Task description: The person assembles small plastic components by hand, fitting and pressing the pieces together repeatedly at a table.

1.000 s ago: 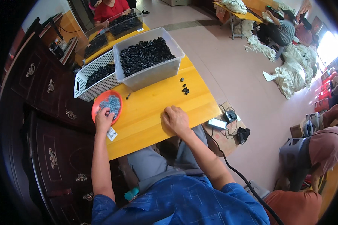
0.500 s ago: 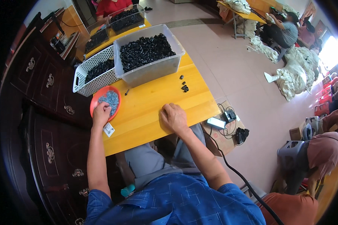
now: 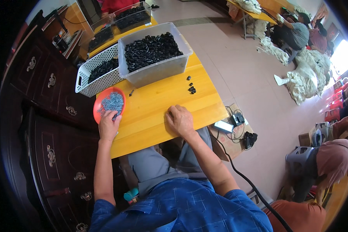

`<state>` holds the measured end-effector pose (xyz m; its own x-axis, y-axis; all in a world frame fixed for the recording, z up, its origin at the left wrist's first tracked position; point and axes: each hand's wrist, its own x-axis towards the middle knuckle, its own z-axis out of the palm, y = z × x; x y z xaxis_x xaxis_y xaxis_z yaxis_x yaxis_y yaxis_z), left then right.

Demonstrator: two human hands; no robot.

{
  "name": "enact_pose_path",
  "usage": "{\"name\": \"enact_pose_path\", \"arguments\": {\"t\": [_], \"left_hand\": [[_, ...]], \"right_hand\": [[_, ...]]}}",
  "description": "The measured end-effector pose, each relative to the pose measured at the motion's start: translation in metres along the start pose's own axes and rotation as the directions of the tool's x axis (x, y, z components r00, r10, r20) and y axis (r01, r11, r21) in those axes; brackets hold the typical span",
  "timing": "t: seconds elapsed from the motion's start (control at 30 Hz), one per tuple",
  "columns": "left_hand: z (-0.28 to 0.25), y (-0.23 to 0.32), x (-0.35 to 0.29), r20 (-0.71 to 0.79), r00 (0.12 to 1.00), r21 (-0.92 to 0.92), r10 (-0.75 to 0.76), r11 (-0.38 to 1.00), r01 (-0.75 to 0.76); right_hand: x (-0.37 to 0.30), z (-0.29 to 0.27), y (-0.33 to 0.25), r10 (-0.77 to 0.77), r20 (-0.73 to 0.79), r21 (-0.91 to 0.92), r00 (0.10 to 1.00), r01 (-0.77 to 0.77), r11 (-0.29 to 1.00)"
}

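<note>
An orange-red bowl at the table's left edge holds a heap of small silvery metal pieces, thin like screws or pins. My left hand reaches over its near rim, fingertips at the pieces, thumb apart from the fingers. On the middle of the yellow table rests my right hand, its fingers curled under; what they hold, if anything, is hidden. A small dark-headed piece lies beside the bowl. Several small black parts sit beyond my right hand.
Behind the bowl stand a white perforated basket and a large clear bin, both with black parts. Dark drawers border the left. A carton with cables is off the right edge. Other people sit nearby.
My left hand has shifted a little right at the bowl's near side, and its thumb now shows apart from the fingers. The right hand has stayed in place.
</note>
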<state>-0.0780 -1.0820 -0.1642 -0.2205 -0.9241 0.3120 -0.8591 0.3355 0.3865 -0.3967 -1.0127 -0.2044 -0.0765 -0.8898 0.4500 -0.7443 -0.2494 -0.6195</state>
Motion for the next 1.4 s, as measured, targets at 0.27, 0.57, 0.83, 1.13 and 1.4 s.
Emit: {"name": "enact_pose_path", "arguments": {"t": [0.27, 0.57, 0.83, 1.13, 1.4], "left_hand": [[0.004, 0.009, -0.01, -0.08, 0.991, 0.111, 0.105, 0.989, -0.096], [0.008, 0.008, -0.015, -0.146, 0.979, 0.158, 0.14, 0.981, -0.117], [0.011, 0.003, -0.016, -0.202, 0.954, 0.122, 0.22, 0.972, -0.198], [0.014, -0.009, -0.011, -0.211, 0.977, -0.203, -0.013, 0.979, -0.03], [0.003, -0.002, 0.004, -0.294, 0.953, -0.269, -0.076, 0.963, -0.006]], "right_hand": [[-0.002, 0.0, 0.001, -0.006, -0.018, -0.009, 1.0, 0.005, 1.0], [-0.003, 0.007, 0.005, -0.036, -0.059, 0.007, 0.998, 0.036, 0.999], [-0.002, 0.004, 0.005, -0.014, 0.022, -0.008, 1.0, 0.015, 1.0], [0.0, 0.002, 0.0, -0.019, 0.019, -0.014, 1.0, 0.019, 1.0], [-0.001, -0.001, -0.003, 0.005, 0.017, -0.043, 1.0, -0.004, 0.999]]}}
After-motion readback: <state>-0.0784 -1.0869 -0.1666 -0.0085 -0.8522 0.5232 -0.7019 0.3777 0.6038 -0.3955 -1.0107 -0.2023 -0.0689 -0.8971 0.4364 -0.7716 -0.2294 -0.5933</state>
